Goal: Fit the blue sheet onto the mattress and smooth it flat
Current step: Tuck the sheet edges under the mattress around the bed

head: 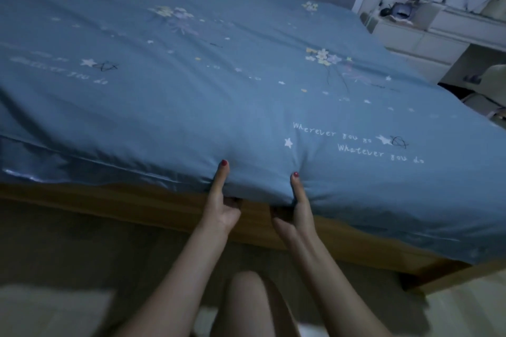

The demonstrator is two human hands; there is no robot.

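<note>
while thumbs press on top, the left hand [223,200] and right hand [297,204] grasp the blue sheet [191,85] at the mattress's near edge, lower centre.

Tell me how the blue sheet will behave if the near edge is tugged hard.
The blue sheet is probably floppy: it dimples and creases around each thumb where the left hand and right hand grip the mattress edge. The shiny band along the near edge, left of the hands, hints it may be slippery. Being thin, it likely ripples rather than sliding as one piece.

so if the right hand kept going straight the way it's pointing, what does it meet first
The right hand already grips the blue sheet at the mattress edge; pushing on, it would likely press into the mattress under it.
</note>
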